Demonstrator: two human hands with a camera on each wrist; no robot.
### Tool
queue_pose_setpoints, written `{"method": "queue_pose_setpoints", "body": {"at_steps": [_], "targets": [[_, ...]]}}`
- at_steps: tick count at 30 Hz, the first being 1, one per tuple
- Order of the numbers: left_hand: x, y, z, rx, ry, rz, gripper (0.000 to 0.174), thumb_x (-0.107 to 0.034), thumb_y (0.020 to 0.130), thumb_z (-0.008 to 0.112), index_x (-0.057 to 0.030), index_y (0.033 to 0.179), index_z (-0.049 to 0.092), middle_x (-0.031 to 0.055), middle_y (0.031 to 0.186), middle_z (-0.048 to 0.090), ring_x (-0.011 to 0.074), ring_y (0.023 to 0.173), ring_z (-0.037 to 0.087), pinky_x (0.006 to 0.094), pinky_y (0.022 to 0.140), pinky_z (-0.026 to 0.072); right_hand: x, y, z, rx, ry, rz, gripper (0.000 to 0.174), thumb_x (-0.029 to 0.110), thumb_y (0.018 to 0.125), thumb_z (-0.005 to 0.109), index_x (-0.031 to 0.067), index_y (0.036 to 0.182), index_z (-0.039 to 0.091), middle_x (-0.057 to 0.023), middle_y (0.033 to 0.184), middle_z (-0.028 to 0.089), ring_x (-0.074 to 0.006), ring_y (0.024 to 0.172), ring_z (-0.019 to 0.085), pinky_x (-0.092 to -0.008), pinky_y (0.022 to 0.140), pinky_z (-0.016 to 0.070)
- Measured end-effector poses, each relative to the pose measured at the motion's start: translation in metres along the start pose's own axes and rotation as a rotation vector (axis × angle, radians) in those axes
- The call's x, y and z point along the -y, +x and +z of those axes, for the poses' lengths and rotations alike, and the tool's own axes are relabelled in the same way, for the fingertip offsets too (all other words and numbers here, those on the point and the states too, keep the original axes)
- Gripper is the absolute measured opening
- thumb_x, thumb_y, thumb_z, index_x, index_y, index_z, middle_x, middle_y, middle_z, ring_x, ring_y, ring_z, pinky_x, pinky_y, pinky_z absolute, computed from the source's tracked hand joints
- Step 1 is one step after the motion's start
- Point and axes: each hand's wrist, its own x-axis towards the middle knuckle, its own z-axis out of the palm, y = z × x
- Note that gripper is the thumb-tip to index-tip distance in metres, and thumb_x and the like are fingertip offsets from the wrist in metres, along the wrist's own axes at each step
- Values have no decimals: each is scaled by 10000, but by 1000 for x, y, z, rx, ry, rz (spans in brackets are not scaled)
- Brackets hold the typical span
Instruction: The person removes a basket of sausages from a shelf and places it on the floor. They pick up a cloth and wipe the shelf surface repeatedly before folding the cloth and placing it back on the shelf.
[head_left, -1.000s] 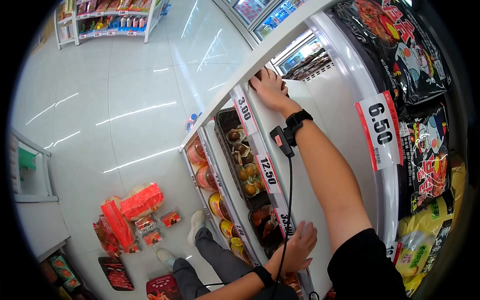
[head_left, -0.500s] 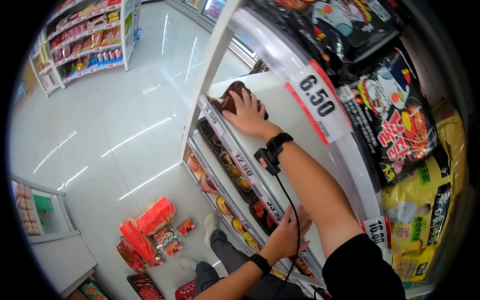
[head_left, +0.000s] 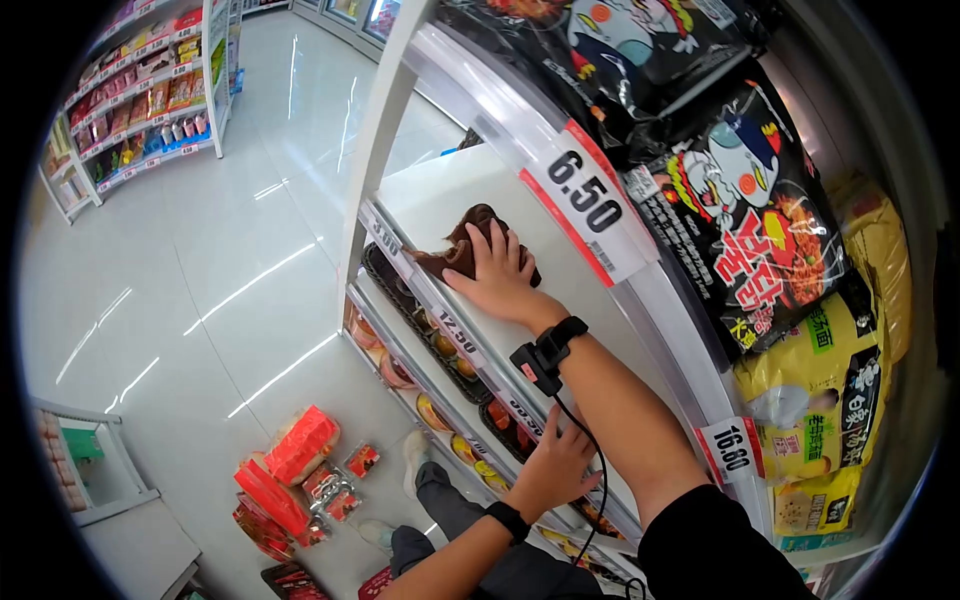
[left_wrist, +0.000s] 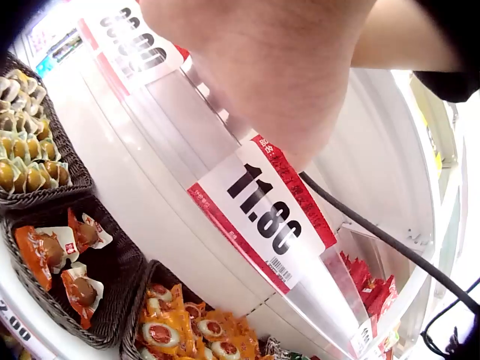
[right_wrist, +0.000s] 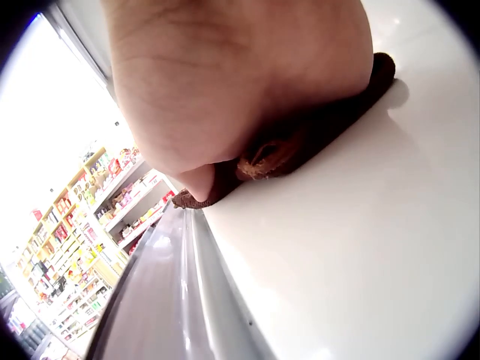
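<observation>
A crumpled brown cloth [head_left: 475, 225] lies on the white shelf board [head_left: 430, 190] near its far end. My right hand [head_left: 500, 275] presses down on it from above, fingers spread over the cloth, part of which hangs over the front edge. In the right wrist view, the cloth [right_wrist: 330, 124] shows beneath the palm, flat against the white surface. My left hand [head_left: 555, 465] rests at the shelf's front edge with relaxed fingers. The left wrist view shows the left hand's heel [left_wrist: 262, 82] just above an 11.80 price tag [left_wrist: 262, 214]; its fingers are hidden there.
Black noodle packets [head_left: 740, 210] and yellow packets [head_left: 810, 400] fill the shelf above. Below stand dark baskets [left_wrist: 82, 300] of wrapped eggs and snacks. Several red packages [head_left: 300, 445] lie on the floor by the person's feet. A black cable [head_left: 590, 440] runs from the right wrist.
My right hand and the brown cloth have come from the shelf's far end toward me along the board. The left hand stays by the front edge. The head view has turned.
</observation>
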Motion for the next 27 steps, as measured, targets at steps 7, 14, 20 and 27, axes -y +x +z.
{"method": "queue_pose_setpoints", "body": {"at_steps": [7,14,20,27], "targets": [[1,0,-2,88,127,13,661,-516,874,435,-9,1294,501,173,1340,471,348,1283,354,554,1092,210,27,61,-4,-19,13,75,807,572,839,508,194,1474,183,-194,1539,61,-451,1400,11,-648,1066,23],[4,0,5,68,228,15,660,-551,898,375,-39,1299,488,142,1328,456,348,1298,333,523,1081,235,49,112,-4,-30,-27,-25,743,559,861,472,192,1461,232,-174,1543,61,-432,1403,23,-646,1069,28],[4,1,1,68,257,20,684,-554,882,401,-3,1278,485,148,1314,463,358,1285,346,527,1065,264,56,142,1,-97,-36,-136,638,507,872,481,187,1400,322,-140,1483,204,-412,1369,114,-642,1053,84],[3,-1,11,42,197,-3,687,-546,868,426,10,1267,489,156,1314,461,358,1288,348,526,1087,236,66,160,3,-181,-87,-172,528,473,885,465,139,1289,406,-135,1370,354,-370,1268,264,-624,1005,164]]}}
